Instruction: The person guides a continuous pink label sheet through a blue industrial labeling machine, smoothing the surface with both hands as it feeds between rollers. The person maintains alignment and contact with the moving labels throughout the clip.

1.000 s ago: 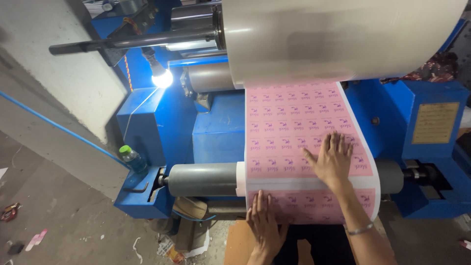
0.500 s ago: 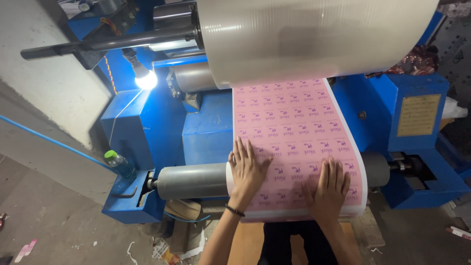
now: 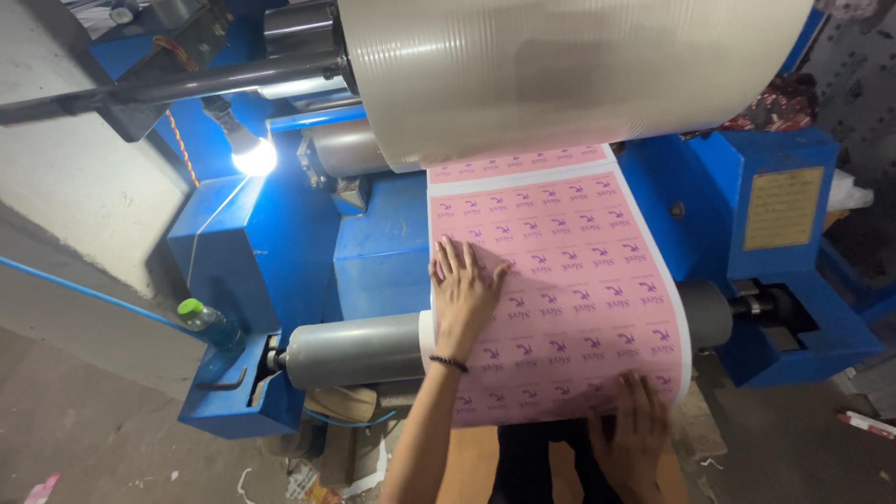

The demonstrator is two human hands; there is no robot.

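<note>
Left hand point(image 3: 464, 289): lying flat and open, fingers spread, pressing on the pink printed sheet point(image 3: 560, 280); a dark bracelet point(image 3: 449, 363) is circling the wrist just below it.
Right hand point(image 3: 637, 431): resting open, palm down, on the sheet's lower edge, below and to the right of the left hand.
Sheet: running down from the big plastic film roll point(image 3: 569, 70) above both hands and curving over the grey roller point(image 3: 355, 350), which is sticking out left of the left hand.
Blue machine point(image 3: 280, 252): standing behind; a lit bulb point(image 3: 252, 154) is glowing up-left, and a green-capped bottle point(image 3: 207, 322) is sitting far left.
</note>
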